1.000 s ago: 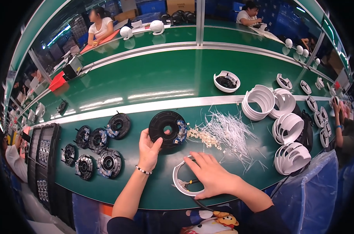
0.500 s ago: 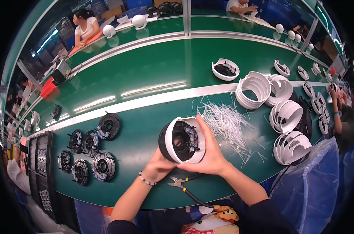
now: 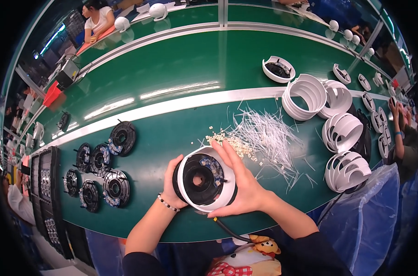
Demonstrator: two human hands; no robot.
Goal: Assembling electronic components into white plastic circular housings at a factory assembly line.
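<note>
Both of my hands hold a white round housing (image 3: pixel 228 195) just above the green bench, its opening tilted up towards me. Inside it sits a black disc (image 3: pixel 196 195) with a central hole and a blue circuit board (image 3: pixel 210 164) along its upper right. My left hand (image 3: pixel 171 184) cups the left side, near a black part that shows behind the white rim. Around the right side wraps my right hand (image 3: pixel 244 186), fingers over the top edge and thumb underneath. A black handle with a yellow band (image 3: pixel 225 227), from the cutting pliers, sticks out below; their jaws are hidden.
Several black discs with circuit boards (image 3: pixel 116 187) lie at left, beside a black tray (image 3: pixel 48 202). White plastic strips (image 3: pixel 271 133) and small beige squares (image 3: pixel 236 146) are heaped beyond my hands. White ring stacks (image 3: pixel 304 97) stand right, above a plastic-lined blue bin (image 3: pixel 363 216).
My hands have brought the housing slightly left and down and turned its opening more towards me. The small beige squares now show behind it, and the pliers' jaws have become hidden.
</note>
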